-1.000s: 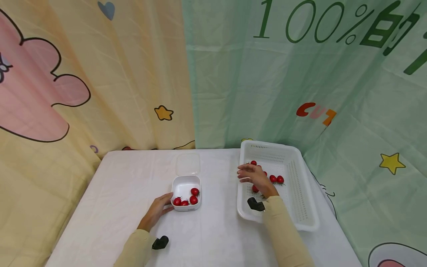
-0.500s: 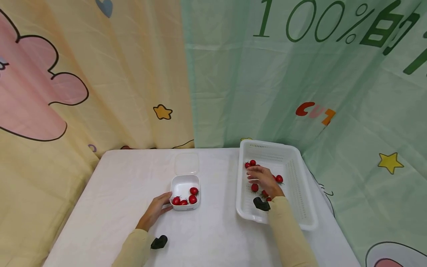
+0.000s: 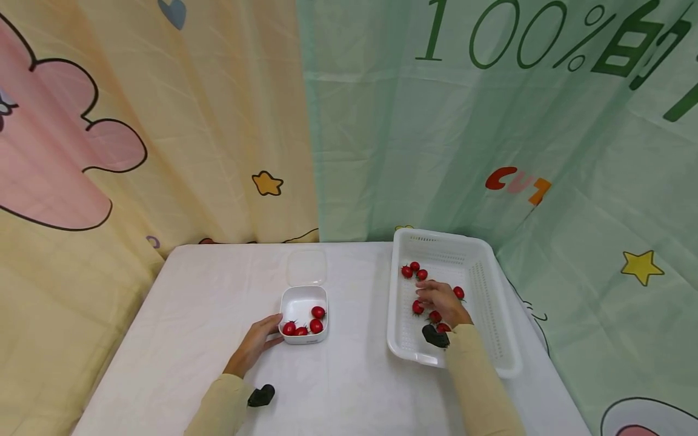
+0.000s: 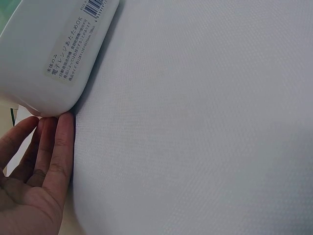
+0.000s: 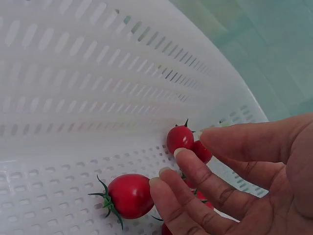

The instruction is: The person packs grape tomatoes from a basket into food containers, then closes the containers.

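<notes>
My left hand (image 3: 253,348) rests its fingertips against the left side of a small white box (image 3: 303,341). In the left wrist view those fingers (image 4: 61,147) are nearly straight and touch the box's rounded corner. Several red cherry tomatoes (image 3: 316,326) lie inside the box. My right hand (image 3: 447,305) hovers within a white perforated basket (image 3: 493,327), among several more cherry tomatoes. The right wrist view shows its thumb and fingers (image 5: 193,169) apart, loosely bent, with nothing gripped. One tomato (image 5: 131,196) lies close by the fingertips; others are partly hidden behind the hand.
A clear lid (image 3: 306,268) lies flat behind the box on the white-covered table (image 3: 180,315). The basket's raised walls surround the right hand. Printed curtains (image 3: 371,151) hang along the back and both sides.
The right hand has shifted rightward and nearer to me within the basket, uncovering tomatoes at its far left and hiding one on the right. The left hand and box have stayed put.
</notes>
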`<state>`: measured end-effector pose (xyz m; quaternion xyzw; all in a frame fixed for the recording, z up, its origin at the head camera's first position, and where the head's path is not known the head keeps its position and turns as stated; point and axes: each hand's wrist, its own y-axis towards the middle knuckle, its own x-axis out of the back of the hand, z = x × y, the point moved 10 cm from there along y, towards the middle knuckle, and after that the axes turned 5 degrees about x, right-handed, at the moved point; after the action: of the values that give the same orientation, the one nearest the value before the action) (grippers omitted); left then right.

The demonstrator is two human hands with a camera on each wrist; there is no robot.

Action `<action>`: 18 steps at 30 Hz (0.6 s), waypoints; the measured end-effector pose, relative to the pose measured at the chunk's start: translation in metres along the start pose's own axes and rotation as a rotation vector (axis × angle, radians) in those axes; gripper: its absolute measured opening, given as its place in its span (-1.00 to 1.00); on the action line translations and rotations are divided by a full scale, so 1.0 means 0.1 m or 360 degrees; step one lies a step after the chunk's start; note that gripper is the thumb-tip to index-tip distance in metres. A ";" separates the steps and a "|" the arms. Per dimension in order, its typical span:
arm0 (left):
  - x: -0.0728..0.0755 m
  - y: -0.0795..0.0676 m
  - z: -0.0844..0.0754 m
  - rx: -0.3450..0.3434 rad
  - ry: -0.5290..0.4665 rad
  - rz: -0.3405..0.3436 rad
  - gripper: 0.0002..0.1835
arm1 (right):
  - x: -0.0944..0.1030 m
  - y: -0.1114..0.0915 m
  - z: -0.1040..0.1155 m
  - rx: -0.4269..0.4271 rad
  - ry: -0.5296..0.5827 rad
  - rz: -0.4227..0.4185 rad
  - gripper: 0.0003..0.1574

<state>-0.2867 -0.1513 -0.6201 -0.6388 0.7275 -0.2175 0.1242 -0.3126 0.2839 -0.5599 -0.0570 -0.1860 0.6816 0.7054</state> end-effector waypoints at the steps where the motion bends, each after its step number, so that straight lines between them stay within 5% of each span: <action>1: 0.00 0.00 0.01 0.0008 -0.0011 -0.0007 -0.29 | 0.00 0.00 -0.01 -0.0006 -0.0008 0.0003 -0.47; 18: 0.01 0.00 0.01 0.0016 -0.0018 -0.0020 -0.28 | -0.07 -0.02 -0.16 -0.0208 -0.0187 0.0075 -0.40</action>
<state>-0.2860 -0.1523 -0.6209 -0.6440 0.7216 -0.2185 0.1302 -0.3048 0.2793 -0.5755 -0.0673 -0.2698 0.6865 0.6718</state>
